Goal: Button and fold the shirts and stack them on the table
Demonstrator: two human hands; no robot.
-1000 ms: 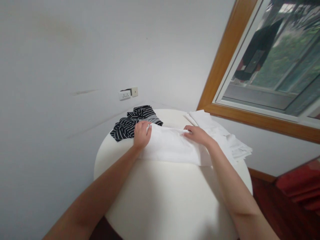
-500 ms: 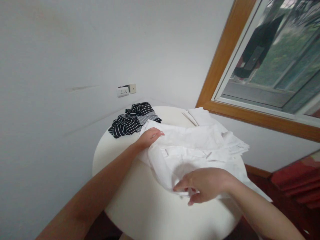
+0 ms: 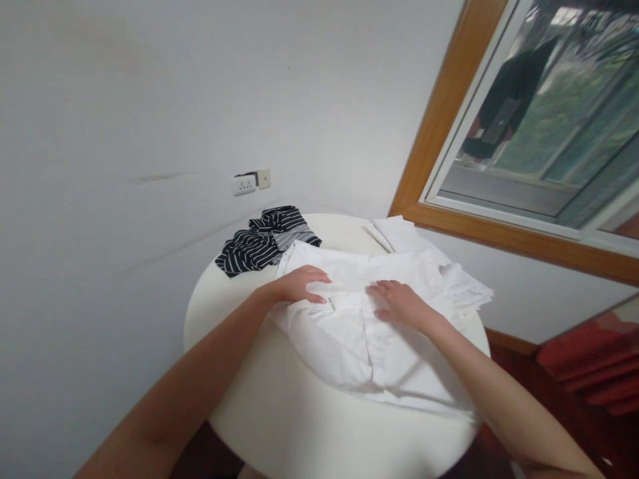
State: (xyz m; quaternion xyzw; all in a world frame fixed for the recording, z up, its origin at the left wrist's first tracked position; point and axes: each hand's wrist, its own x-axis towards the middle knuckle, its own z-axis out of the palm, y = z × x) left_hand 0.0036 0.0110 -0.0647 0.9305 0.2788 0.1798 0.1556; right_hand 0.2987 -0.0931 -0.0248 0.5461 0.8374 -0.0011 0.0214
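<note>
A white cloth garment (image 3: 344, 349) lies in loose folds over the round white table, its kind unclear. On the left part of its upper fold rests my left hand (image 3: 299, 285), fingers stretched out and thumb apart, with a ridge of cloth between them. My right hand (image 3: 404, 306) lies on the middle of the same cloth, fingers extended towards the left hand and thumb apart. Both hands touch the garment from above. A black-and-white striped cloth (image 3: 254, 247) lies crumpled at the table's far left, against the white garment's edge.
The round white table (image 3: 279, 412) stands close to the wall, which has a white socket (image 3: 244, 185). More folded white cloth (image 3: 397, 233) lies at its far edge. A wood-framed window (image 3: 429, 113) is at the right, with a red fabric (image 3: 589, 366) low beside it.
My right hand has moved away from me, from the garment's near edge to its middle. The near part of the cloth now lies flatter. My left hand has shifted slightly nearer me.
</note>
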